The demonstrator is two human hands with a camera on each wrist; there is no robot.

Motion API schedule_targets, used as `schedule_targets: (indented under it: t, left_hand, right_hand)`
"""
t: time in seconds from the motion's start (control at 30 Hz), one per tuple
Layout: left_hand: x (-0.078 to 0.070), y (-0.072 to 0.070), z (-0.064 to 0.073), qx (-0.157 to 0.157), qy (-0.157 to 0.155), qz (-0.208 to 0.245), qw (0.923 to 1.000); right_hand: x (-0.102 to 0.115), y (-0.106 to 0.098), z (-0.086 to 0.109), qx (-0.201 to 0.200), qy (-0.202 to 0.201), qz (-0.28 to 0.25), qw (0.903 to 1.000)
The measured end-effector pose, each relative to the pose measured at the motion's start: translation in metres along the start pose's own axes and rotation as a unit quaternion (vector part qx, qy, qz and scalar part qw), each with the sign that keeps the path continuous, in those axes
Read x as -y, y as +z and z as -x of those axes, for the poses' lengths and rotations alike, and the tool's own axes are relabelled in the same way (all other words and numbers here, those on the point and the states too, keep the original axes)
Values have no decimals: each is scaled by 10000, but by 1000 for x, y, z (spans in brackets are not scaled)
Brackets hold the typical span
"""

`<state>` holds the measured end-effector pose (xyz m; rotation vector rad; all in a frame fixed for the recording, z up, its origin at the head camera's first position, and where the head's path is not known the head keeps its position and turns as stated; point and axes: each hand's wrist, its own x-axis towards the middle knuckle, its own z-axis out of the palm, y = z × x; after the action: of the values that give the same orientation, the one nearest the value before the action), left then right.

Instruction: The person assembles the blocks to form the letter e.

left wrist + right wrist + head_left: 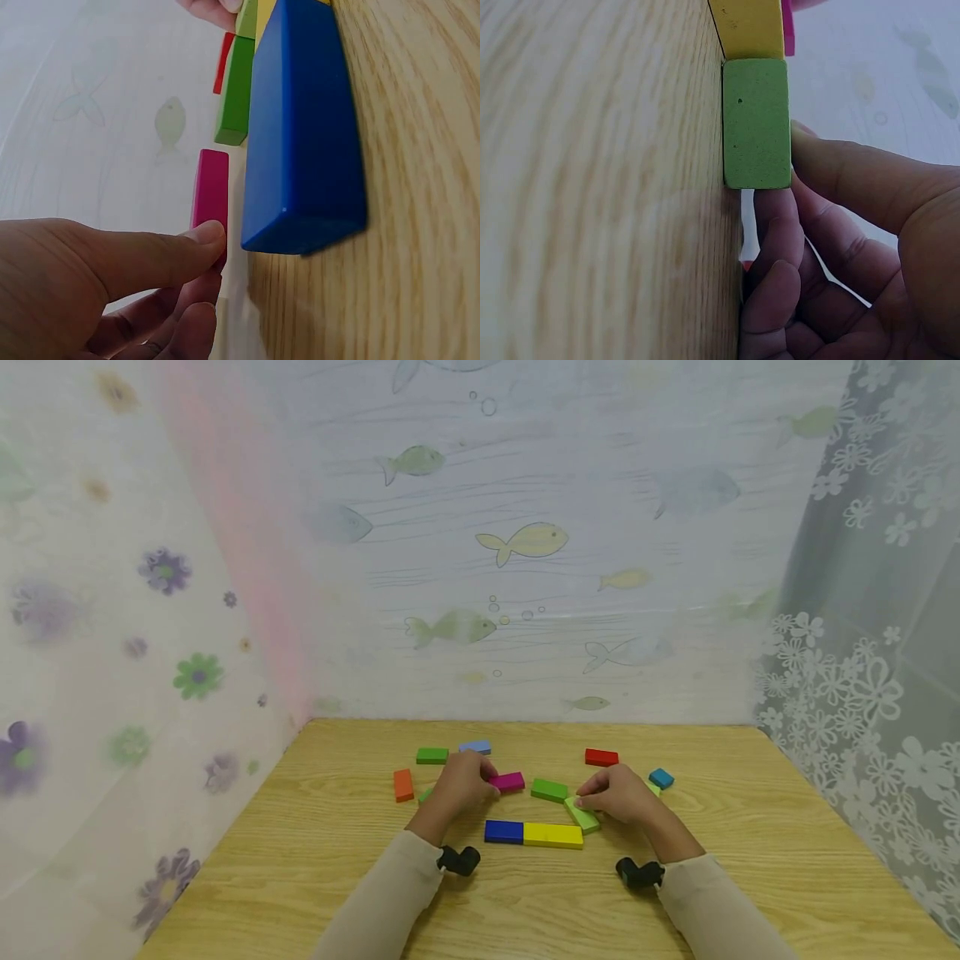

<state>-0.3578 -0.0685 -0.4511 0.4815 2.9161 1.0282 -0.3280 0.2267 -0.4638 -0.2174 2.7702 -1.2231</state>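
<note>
My left hand (463,781) pinches one end of a magenta block (510,782) between thumb and fingers; the left wrist view shows the thumb on the near side of this block (211,187). With the right hand (621,793) I grip a light green block (585,818), thumb on its top, and it lies slanted at the right end of a yellow block (553,835). A dark blue block (504,832) joins the yellow one end to end. Between the hands lies a green block (549,790). Whether the magenta block touches the table, I cannot tell.
Behind the left hand are a green block (432,756), a light blue block (476,747) and an orange block (403,785). A red block (602,757) and a small blue block (662,778) lie at the right. The wooden table (247,877) meets a fish-patterned curtain (525,652).
</note>
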Motion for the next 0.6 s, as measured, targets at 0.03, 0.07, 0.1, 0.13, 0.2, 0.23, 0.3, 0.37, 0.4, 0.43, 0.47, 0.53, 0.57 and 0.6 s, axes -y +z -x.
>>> schedule_targets:
  t: [0.03, 0.07, 0.1, 0.13, 0.2, 0.23, 0.3, 0.37, 0.4, 0.43, 0.47, 0.53, 0.57, 0.6]
  left_hand:
    - [-1, 0, 0, 22, 4, -13, 10000]
    - [-1, 0, 0, 46, 9, -46, 10000]
    - [-1, 1, -1, 63, 5, -74, 10000]
    - [-2, 1, -1, 78, 9, -92, 9999]
    - [-2, 1, -1, 97, 13, -137, 9999]
    - [-3, 2, -1, 108, 2, -156, 9998]
    - [-3, 3, -2, 131, -21, -163, 9998]
    - [-3, 4, -3, 161, -31, -156, 9997]
    - [-3, 4, -3, 177, -38, -137, 9997]
    - [-3, 5, -4, 185, -43, -121, 9997]
    - [-3, 6, -4, 193, -39, -111, 9997]
    - [-2, 6, -5, 203, -41, -97, 9997]
    - [-2, 7, -6, 205, -40, -96, 9997]
    - [-1, 7, -6, 206, -32, -94, 9997]
  right_hand:
    - [0, 0, 0, -5, 0, 9, 10000]
    - [0, 0, 0, -10, -2, 15, 10000]
    - [0, 0, 0, -12, -2, 14, 10000]
    - [0, 0, 0, -12, -5, 16, 10000]
    - [0, 0, 0, -12, -3, 19, 10000]
    - [0, 0, 0, -13, -1, 18, 10000]
    - [0, 0, 0, -13, 8, 20, 10000]
    - [1, 0, 0, -20, 12, 30, 10000]
    - [1, 0, 0, -23, 16, 34, 10000]
    - [1, 0, 0, -24, 22, 39, 10000]
    - [1, 0, 0, -27, 29, 34, 10000]
    - [0, 0, 0, -30, 38, 30, 10000]
    - [0, 1, 0, -32, 45, 28, 10000]
    - [0, 1, 0, -31, 46, 26, 10000]
